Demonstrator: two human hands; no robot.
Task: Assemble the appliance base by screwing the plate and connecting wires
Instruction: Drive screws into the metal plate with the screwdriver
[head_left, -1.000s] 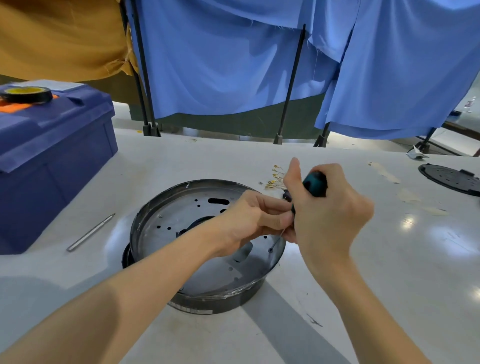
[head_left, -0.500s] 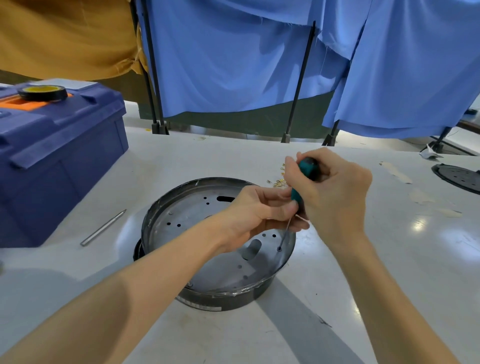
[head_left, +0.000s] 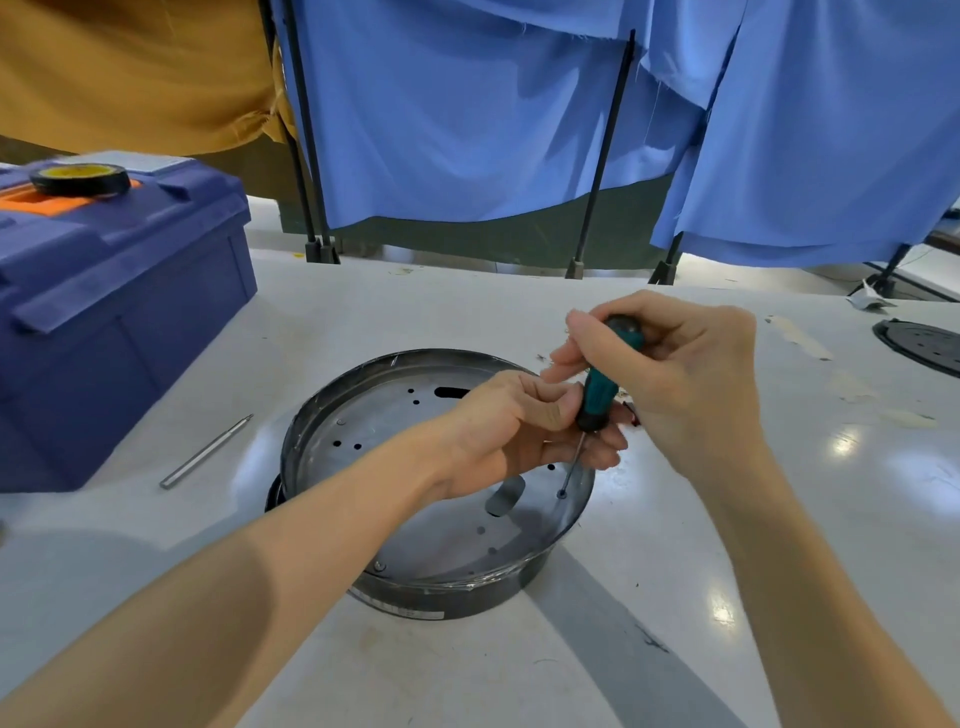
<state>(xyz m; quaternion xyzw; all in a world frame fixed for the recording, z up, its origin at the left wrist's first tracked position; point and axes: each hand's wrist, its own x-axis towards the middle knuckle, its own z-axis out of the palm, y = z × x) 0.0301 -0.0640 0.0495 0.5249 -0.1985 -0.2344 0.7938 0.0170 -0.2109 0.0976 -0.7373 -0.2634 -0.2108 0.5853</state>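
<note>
The screwdriver (head_left: 600, 395) stands steeply tilted. Its tip is down at a hole near the 3 o'clock edge of the plate (head_left: 363, 431), and its handle leans toward 1 o'clock. The right hand (head_left: 691, 374) curls round the handle top. The left hand (head_left: 514, 431), fingers curled, pinches where handle meets shaft. The plate sits in the appliance base (head_left: 457, 597).

Right grip (head_left: 670, 374) curled tight just above left grip (head_left: 519, 431), both pinching.
</note>
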